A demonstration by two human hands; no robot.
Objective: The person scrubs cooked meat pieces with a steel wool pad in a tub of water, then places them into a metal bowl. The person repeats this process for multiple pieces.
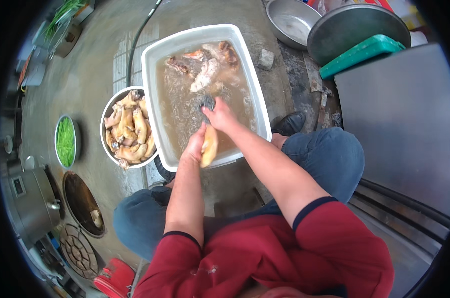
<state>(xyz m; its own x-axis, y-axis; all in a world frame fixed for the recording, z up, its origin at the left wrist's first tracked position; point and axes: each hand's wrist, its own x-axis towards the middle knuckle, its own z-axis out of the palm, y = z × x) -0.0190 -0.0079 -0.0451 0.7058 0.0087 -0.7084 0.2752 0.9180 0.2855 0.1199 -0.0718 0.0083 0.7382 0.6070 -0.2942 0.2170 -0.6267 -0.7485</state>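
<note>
My left hand [195, 143] grips a yellowish pig's trotter [210, 147] above the near edge of a white plastic tub [264, 111]. In my right hand [222, 115] is a grey metal scouring pad [207, 102], held at the trotter's far end. Murky brown water [180, 111] fills much of the tub. Toward its far side lie several darker, uncleaned-looking pieces of meat [206, 72], partly under water. Against the tub's left side stands a round white-rimmed basin [105, 149] heaped with pale yellow trotters [126, 126].
Left on the wet floor are a bowl of chopped greens [65, 141] and an open round floor hole [81, 201] with its cover [77, 251] beside it. A black hose [135, 41] runs behind the tub. A steel cabinet [392, 126] and metal basin [292, 22] stand right.
</note>
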